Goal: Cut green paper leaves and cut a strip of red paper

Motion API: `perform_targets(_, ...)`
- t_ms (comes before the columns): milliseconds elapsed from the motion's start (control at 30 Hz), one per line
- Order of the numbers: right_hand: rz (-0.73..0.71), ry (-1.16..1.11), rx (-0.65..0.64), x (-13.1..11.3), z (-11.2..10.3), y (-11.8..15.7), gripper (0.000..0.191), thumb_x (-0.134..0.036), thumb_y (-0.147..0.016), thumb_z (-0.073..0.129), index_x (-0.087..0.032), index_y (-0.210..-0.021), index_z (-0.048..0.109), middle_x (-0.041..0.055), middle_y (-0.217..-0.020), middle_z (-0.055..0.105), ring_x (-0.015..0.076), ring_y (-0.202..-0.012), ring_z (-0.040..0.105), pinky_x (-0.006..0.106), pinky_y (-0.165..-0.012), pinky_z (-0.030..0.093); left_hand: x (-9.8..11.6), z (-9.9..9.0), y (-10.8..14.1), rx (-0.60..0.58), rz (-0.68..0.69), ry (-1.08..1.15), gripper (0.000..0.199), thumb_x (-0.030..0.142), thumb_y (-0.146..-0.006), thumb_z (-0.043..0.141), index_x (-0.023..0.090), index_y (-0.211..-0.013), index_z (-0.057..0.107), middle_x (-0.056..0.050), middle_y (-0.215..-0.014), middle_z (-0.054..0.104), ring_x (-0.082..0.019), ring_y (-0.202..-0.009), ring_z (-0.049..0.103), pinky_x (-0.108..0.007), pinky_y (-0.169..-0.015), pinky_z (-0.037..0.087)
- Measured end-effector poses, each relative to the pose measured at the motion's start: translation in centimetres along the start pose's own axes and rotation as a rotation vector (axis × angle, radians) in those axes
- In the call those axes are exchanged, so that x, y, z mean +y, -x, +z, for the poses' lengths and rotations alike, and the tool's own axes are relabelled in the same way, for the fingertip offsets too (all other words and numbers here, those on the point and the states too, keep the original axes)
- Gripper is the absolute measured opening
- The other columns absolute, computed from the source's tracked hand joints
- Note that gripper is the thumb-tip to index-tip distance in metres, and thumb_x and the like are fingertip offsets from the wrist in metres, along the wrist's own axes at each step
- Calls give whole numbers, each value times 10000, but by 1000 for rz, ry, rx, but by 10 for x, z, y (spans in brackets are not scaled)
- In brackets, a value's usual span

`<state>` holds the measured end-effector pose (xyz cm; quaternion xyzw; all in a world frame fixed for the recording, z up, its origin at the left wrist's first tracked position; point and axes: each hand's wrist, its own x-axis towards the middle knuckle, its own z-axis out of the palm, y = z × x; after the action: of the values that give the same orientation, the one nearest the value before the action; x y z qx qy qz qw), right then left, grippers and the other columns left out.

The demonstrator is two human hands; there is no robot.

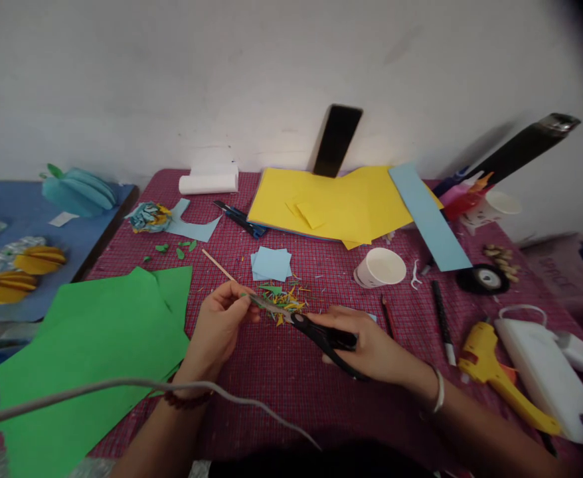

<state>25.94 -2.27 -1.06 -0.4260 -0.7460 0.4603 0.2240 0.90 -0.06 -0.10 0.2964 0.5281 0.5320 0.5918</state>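
Right there, near the middle of the counter (pixel 261 405), sat the black-handled scissors (pixel 316 335), well in from the near edge. The right hand (pixel 371 342) had its fingers wrapped around the handles, while the left hand (pixel 216 322) had its fingers narrowed in a pinch on a tiny green scrap (pixel 244 296). Close work, this: the blades lay almost together, their tips beside the left fingertips. Good snipping there seemed to call for a steady pinch, skin kept well behind the cutting line, short bites, and the scrap turned rather than the wrist, low over the loose clippings (pixel 284 299).

And the look of it! Slim grey blades, dark looped handles; the scrap small and green, mostly covered by the fingers, its outline too hidden to tell. Beneath, yellow, green and pale slivers lay scattered. Blue squares (pixel 271 263) sat just beyond them towards the far edge, green sheets (pixel 97 345) over the near left corner.
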Motion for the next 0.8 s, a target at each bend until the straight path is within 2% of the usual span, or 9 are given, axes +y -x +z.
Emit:
perform_targets(133, -62, 84, 9, -1, -4, 6, 532, -259, -819, 651, -285, -1343, 562, 25, -842, 595, 152, -730, 555, 288, -640, 426, -2, -2, 2, -55, 114, -30, 151, 191, -666, 727, 153, -640, 583, 8, -722, 653, -83, -549, 573, -193, -504, 479)
perform_targets(267, -83, 124, 18, -3, -8, 8, 543, -221, -832, 610, -305, -1363, 536, 42, -927, 608, 162, -792, 578, 297, -679, 444, -5, -4, 3, -76, 158, -31, 139, 197, -723, 706, 161, -666, 585, 5, -771, 653, -87, -575, 582, -209, -543, 493)
perform_targets(467, -87, 164, 27, -3, -9, 9, 568, -202, -827, 590, -324, -1377, 517, 44, -949, 598, 178, -825, 586, 314, -706, 454, -3, -1, 5, -30, 172, -21, 154, 207, -701, 732, 164, -649, 594, 7, -781, 641, -94, -608, 593, -202, -536, 496)
perform_targets(800, -113, 168, 13, 0, -6, 8, 577, -161, -829, 576, -287, -1388, 504, 54, -959, 586, 172, -819, 567, 300, -701, 442, -5, 0, 4, 6, 143, -31, 188, 242, -671, 757, 158, -639, 591, 2, -777, 644, -97, -600, 592, -213, -534, 499)
